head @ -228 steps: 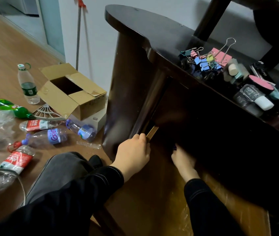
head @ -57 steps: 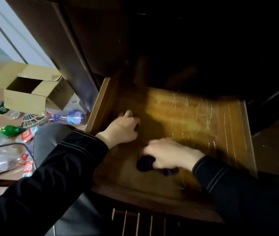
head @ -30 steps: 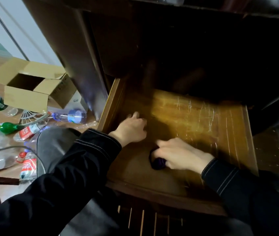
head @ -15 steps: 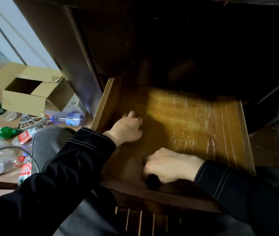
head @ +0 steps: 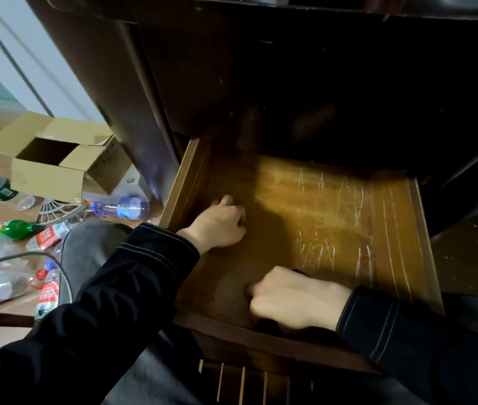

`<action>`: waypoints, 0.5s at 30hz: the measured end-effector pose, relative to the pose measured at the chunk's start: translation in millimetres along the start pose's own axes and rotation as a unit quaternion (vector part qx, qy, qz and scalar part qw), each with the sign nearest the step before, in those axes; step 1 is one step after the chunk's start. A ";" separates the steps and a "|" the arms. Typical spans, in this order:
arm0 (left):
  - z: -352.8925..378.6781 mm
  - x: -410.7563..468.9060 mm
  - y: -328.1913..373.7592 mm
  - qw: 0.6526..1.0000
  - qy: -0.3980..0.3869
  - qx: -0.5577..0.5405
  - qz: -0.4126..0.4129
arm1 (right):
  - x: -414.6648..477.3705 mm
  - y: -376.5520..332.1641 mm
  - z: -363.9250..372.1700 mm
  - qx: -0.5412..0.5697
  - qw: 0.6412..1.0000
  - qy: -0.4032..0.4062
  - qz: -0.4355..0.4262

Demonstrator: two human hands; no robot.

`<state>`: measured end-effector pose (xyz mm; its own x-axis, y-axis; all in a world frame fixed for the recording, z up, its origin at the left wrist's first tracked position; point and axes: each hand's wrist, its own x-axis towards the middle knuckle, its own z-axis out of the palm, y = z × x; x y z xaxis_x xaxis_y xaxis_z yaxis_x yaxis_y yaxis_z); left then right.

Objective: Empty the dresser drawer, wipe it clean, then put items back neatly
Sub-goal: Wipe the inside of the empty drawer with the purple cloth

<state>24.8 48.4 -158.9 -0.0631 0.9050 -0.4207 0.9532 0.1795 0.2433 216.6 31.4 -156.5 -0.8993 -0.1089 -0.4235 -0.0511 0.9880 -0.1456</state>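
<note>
The dresser drawer (head: 389,217) stands pulled out, its yellow-brown wooden bottom bare and scratched. My right hand (head: 293,296) grips a dark cloth (head: 267,325) and presses it on the drawer bottom near the front edge; only a small dark part of the cloth shows under the hand. My left hand (head: 220,223) rests inside the drawer by its left wall, fingers curled down against the wood, holding nothing that I can see. The back of the drawer lies in deep shadow under the dark dresser (head: 144,97).
On the floor to the left stand an open cardboard box (head: 56,159) and several plastic bottles (head: 121,207), one of them green (head: 4,229). A grey cable (head: 13,255) runs across them. My knee (head: 91,244) is beside the drawer.
My right hand has slid the cloth a little along the front of the drawer; earlier it wiped nearer the middle. The left hand has stayed by the left wall.
</note>
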 end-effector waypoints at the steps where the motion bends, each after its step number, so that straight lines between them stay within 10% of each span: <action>1: 0.4 0.5 0.2 1.000 0.001 0.001 0.001 | -0.8 0.0 0.9 -0.004 1.000 -0.005 0.002; 9: -0.2 4.5 1.8 0.997 0.052 -0.060 0.015 | 2.0 36.6 -1.6 0.054 0.970 0.165 0.170; 12: -3.2 6.9 10.4 0.971 0.100 -0.215 0.015 | -1.2 60.9 -2.5 0.214 0.885 0.266 0.317; 15: -6.7 8.4 18.2 0.840 -0.004 -0.537 -0.081 | -8.0 72.6 -5.7 0.430 0.754 0.352 0.351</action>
<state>39.7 61.8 -152.1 -0.1608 0.8336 -0.5285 0.1162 0.5477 0.8285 217.6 104.6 -158.6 -0.5970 0.7915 -0.1306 0.5720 0.3058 -0.7611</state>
